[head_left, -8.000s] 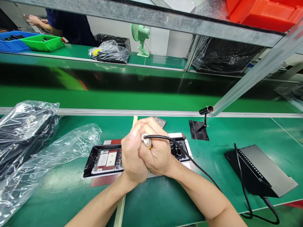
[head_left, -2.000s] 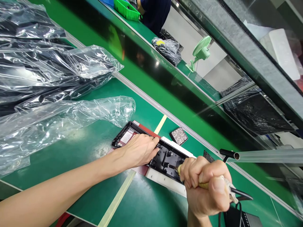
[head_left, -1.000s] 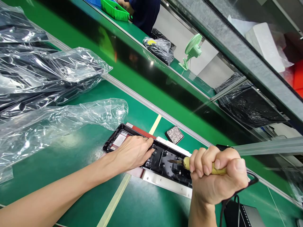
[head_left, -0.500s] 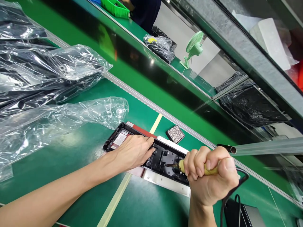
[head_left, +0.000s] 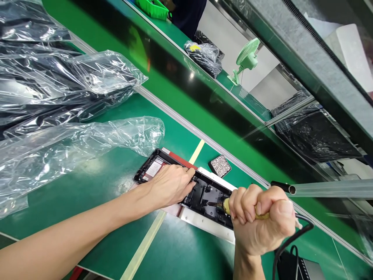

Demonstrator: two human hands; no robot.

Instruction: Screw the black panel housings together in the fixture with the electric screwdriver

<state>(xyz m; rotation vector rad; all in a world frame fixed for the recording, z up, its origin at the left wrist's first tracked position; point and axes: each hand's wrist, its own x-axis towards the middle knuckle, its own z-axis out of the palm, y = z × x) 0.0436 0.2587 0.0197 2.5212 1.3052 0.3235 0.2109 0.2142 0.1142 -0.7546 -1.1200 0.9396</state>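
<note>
A long black plastic housing (head_left: 201, 195) lies in a white and reddish-brown holder (head_left: 201, 221) on the green bench. My left hand (head_left: 175, 182) is closed over the housing near its middle, fingers on the far rim and thumb inside. In my right fist (head_left: 262, 214) is a soldering iron (head_left: 226, 206) with a yellow handle and a black cord. Its metal tip points left and reaches down into the housing, beside a raised black part. Whether the tip touches the plastic, I cannot tell. My right hand covers the housing's right end.
Plastic-wrapped dark parts (head_left: 70, 81) and a loose clear bag (head_left: 122, 136) cover the left side. Behind the holder sits a small speckled block (head_left: 220, 166). A black box-shaped device (head_left: 300, 266) is at lower right. Beyond the dividing panel are a green fan (head_left: 247, 54) and another person's dark clothing (head_left: 189, 15).
The whole view has shifted a little, so things appear slightly further right. Both hands and the soldering iron keep nearly the same place on the housing.
</note>
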